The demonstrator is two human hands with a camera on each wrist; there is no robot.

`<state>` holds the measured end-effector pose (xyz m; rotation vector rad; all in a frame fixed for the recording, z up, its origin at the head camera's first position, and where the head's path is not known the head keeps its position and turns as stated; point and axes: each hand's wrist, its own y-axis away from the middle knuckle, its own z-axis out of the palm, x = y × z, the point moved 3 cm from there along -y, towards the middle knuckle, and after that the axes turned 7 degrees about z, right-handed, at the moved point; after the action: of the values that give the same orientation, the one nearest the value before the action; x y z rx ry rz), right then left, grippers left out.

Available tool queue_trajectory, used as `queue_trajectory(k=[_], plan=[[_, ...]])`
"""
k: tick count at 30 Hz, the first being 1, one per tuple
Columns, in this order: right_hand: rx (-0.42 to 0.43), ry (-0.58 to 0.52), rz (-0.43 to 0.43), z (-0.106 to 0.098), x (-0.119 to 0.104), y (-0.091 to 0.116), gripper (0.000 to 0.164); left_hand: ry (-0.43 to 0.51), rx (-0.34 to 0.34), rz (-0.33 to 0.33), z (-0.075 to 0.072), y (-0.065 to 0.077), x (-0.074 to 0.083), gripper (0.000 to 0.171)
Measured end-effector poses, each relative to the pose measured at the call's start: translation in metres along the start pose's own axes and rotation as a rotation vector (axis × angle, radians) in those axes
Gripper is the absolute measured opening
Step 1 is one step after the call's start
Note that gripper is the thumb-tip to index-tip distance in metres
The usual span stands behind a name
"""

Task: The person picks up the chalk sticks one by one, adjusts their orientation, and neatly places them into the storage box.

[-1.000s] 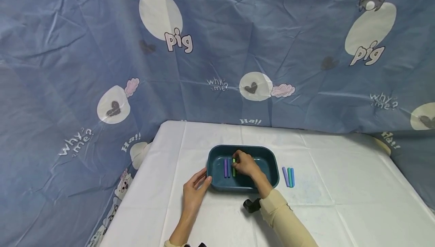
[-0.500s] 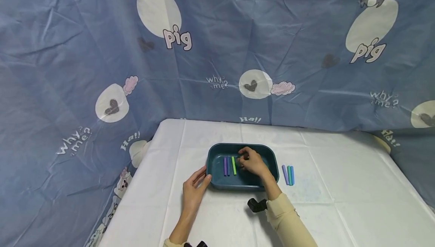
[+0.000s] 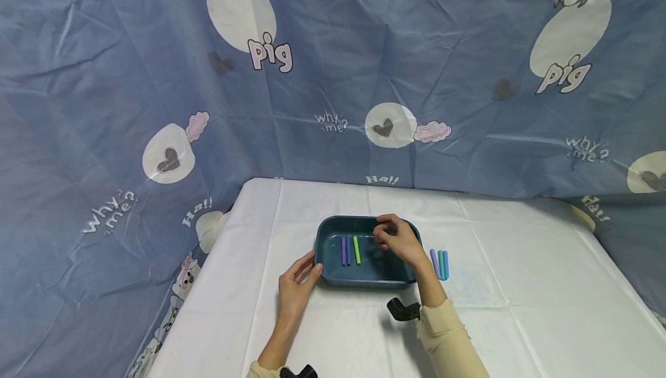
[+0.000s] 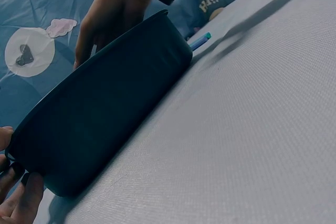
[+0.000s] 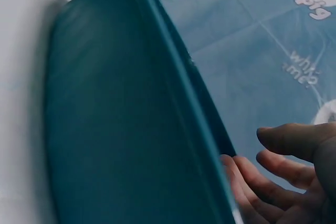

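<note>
A dark teal plastic tray [image 3: 359, 282] holds several chalk sticks: a purple one [image 3: 343, 251], a blue one [image 3: 348, 251] and a bright green one [image 3: 356, 250], lying side by side in its left half. My left hand [image 3: 297, 292] holds the tray's near left corner, thumb and fingers against its outer walls; in the left wrist view its fingers [image 4: 23, 203] touch the wall. My right hand [image 3: 399, 241] hovers over the tray's right part, fingers loosely bent and holding nothing; in the right wrist view its thumb [image 5: 294, 139] stands apart from the fingers.
To the right of the tray, a violet chalk stick [image 3: 435, 263], a green one [image 3: 441, 265] and a blue one [image 3: 446, 265] lie on the white tablecloth [image 3: 531, 262]. A faint blue smudge marks the cloth beside them. A blue printed curtain [image 3: 312, 152] hangs behind the table.
My right hand has let go of the green chalk stick, leaving it in the tray, and has moved right and up from it. My left hand stays at the tray's corner.
</note>
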<state>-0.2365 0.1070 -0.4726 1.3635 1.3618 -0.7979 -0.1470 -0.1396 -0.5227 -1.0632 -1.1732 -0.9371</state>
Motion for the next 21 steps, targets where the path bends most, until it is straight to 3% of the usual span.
queue_trajectory(k=[21], plan=[[-0.005,-0.071,-0.036,-0.04,-0.003,0.019,0.046,0.011,-0.013,0.001,-0.001,0.0,0.0,0.042]])
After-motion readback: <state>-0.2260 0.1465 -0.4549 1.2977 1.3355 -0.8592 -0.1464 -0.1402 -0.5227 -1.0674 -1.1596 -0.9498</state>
